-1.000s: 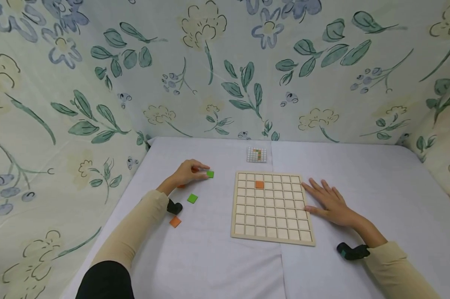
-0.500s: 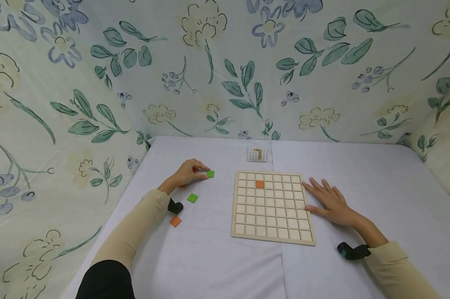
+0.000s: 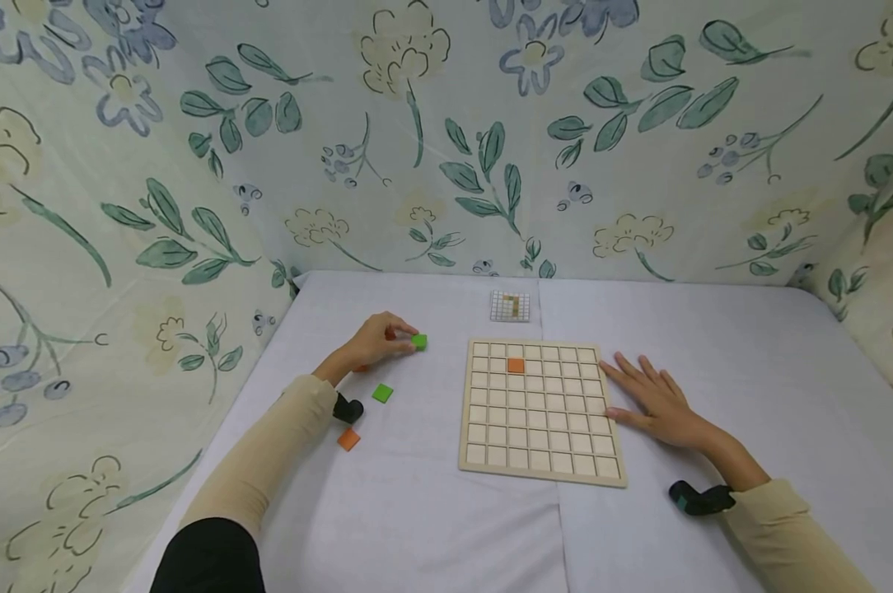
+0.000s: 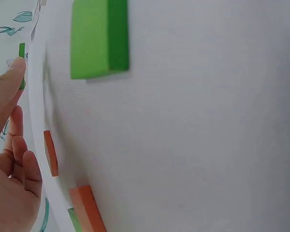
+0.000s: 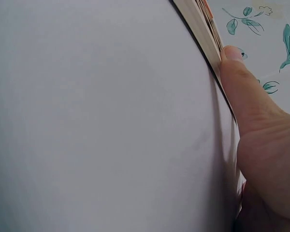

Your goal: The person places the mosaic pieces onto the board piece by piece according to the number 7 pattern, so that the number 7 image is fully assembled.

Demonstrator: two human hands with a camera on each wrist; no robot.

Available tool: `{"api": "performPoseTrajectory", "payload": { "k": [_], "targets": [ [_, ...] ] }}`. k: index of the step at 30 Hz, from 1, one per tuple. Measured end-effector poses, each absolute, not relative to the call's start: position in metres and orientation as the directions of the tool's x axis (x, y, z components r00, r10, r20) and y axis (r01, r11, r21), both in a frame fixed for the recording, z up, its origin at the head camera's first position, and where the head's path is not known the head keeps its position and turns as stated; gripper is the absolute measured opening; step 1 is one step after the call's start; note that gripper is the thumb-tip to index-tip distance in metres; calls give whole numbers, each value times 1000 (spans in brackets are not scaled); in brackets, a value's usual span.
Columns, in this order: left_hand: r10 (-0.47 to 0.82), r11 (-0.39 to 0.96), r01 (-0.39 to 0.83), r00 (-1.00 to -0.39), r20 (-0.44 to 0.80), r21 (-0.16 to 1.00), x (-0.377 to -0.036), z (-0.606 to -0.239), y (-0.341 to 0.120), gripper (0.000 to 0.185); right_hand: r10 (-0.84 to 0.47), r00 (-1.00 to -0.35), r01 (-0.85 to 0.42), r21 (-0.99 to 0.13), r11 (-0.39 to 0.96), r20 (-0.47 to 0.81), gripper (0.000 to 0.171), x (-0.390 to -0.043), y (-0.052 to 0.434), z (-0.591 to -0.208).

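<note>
Now the left hand (image 3: 372,344) sits at about ten o'clock from the wooden grid board (image 3: 540,413), its fingers curled and its fingertips pinching a green tile (image 3: 418,342) that seems lifted just off the white table (image 3: 432,527); in the left wrist view only a thin green edge (image 4: 21,65) shows behind a fingertip, so how firm the pinch is I cannot tell. A spot of orange peeks out under that hand's fingers in the head view, too hidden to name.

At six o'clock from the left hand a second green tile (image 3: 382,393) lies flat on the table, and further toward six o'clock lies a loose orange tile (image 3: 348,439). Both are well apart from the board.

The right hand (image 3: 657,403) lies flat at three o'clock of the board, fingers straight and spread apart, its thumb (image 5: 237,77) touching the board's right edge.

On the board, one orange tile (image 3: 516,366) fills a cell in the second row from the far edge, third column from the left. At twelve o'clock of the board, near the far table edge, lies a small pattern card (image 3: 510,306) with a printed grid.
</note>
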State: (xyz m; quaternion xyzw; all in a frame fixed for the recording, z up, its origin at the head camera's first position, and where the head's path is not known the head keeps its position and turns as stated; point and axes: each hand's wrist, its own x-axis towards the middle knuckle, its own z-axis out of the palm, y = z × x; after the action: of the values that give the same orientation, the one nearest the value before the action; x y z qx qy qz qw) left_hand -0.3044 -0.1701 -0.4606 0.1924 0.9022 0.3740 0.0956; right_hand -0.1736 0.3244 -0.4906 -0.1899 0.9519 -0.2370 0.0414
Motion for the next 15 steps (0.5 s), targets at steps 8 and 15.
{"api": "performPoseTrajectory", "payload": {
  "k": [8, 15],
  "targets": [
    [418, 652, 277, -908, -30, 705, -308, -456, -164, 31, -383, -924, -344, -467, 814, 13, 79, -173, 324, -492],
    [453, 622, 288, -891, -34, 728, -304, -443, -144, 33, -377, -926, -339, -459, 821, 10, 79, -174, 324, -491]
  ]
}}
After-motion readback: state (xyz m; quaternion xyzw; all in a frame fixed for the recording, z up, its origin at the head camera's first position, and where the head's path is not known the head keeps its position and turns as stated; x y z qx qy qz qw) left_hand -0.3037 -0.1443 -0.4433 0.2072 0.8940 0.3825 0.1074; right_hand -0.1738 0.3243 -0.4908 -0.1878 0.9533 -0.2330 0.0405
